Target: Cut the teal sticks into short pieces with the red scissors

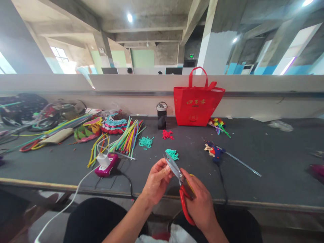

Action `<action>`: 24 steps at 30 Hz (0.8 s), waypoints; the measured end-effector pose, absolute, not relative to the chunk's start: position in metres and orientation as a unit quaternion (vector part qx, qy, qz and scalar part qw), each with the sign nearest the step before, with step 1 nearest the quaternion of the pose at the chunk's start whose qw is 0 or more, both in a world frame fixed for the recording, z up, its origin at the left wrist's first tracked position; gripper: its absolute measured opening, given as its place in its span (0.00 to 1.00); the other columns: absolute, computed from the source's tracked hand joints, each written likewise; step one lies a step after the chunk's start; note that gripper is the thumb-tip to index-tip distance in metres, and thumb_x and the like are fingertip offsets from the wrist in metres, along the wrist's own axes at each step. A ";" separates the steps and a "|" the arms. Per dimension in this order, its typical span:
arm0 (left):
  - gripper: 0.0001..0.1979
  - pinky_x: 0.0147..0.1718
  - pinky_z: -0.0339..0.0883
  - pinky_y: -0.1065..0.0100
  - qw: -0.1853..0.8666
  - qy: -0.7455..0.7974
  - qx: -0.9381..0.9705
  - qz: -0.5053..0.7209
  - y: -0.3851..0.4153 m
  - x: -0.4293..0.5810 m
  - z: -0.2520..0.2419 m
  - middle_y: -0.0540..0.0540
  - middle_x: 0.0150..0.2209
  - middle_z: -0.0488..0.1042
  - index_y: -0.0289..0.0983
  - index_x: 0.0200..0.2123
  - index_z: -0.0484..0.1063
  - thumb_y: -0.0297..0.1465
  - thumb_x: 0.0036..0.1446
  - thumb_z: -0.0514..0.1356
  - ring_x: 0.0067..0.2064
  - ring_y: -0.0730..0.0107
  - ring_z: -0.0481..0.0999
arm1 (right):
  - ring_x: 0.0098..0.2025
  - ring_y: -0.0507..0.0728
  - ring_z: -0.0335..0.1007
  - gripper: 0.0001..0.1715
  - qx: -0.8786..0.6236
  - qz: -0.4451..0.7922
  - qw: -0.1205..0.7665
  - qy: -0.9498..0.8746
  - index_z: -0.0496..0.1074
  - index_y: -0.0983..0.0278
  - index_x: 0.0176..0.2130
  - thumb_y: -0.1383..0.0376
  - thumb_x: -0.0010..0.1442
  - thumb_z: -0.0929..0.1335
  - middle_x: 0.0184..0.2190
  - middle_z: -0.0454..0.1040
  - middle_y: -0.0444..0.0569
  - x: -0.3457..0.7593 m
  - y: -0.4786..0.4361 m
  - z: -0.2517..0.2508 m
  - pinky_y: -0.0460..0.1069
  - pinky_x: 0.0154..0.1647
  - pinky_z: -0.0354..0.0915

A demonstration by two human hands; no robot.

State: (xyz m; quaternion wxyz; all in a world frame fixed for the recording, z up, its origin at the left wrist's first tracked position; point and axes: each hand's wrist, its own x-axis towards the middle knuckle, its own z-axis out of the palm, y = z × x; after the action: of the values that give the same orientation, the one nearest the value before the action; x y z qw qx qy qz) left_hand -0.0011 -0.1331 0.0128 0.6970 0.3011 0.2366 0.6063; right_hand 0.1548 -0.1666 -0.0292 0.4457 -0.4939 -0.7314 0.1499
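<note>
Red-handled scissors (186,199) are gripped in my right hand (201,200), their metal blades pointing up and left over the table's front part. A bit of yellow (190,185) shows beside my right fingers; what it belongs to is hidden. My left hand (158,180) is closed in a pinch right beside the blades, thumb against fingers, and what it pinches is too small to make out. Just beyond the blade tips lies a small pile of short teal pieces (172,154). Farther back are a second teal pile (146,142) and a pile of short red pieces (167,134).
A glue gun (215,151) with a clear stick lies right. Left are a purple power strip (107,165) with a white plug and cable, and a bundle of coloured pipe cleaners (130,136). A black bottle (162,116) and red bag (196,106) stand at the back.
</note>
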 end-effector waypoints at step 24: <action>0.08 0.30 0.59 0.73 0.612 0.318 0.377 0.619 -0.141 0.003 0.022 0.51 0.23 0.69 0.35 0.27 0.73 0.33 0.53 0.65 0.26 0.76 0.64 | 0.50 0.60 0.72 0.32 -0.531 0.113 0.420 -0.727 0.62 0.54 0.61 0.68 0.57 0.64 0.48 0.74 0.49 0.151 -0.169 -0.030 0.54 0.48 0.70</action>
State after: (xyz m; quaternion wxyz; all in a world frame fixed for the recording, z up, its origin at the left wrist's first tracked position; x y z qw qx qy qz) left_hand 0.0033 -0.1414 0.0218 0.6116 0.3769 0.3181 0.6187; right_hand 0.1513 -0.1694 -0.0297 0.4200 -0.5308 -0.7274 0.1132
